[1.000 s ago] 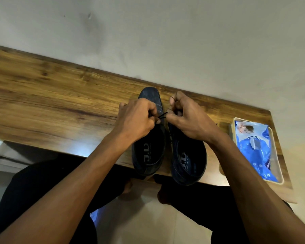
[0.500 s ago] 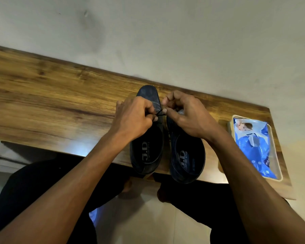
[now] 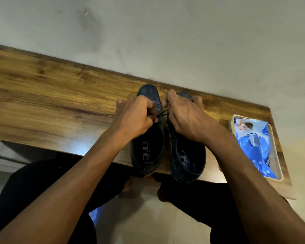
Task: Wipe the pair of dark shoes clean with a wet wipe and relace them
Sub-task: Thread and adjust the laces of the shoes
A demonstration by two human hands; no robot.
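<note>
Two dark blue shoes stand side by side on the wooden shelf [image 3: 42,95], toes toward the wall. My left hand [image 3: 134,118] rests over the left shoe [image 3: 146,152] and pinches one end of a thin black lace [image 3: 162,114]. My right hand [image 3: 185,115] covers the front of the right shoe [image 3: 187,161] and grips the other end. The lace runs taut between the two hands above the left shoe's vamp. Both shoe openings show printed insoles.
A blue pack of wet wipes [image 3: 253,143] lies in a shallow cream tray [image 3: 278,159] at the shelf's right end. A pale wall rises right behind the shelf. My dark-trousered legs and bare feet are below the shelf's front edge.
Both hands have shifted slightly toward the wall along the shoes, still pinching the lace. The right hand now reaches over the right shoe's toe.
</note>
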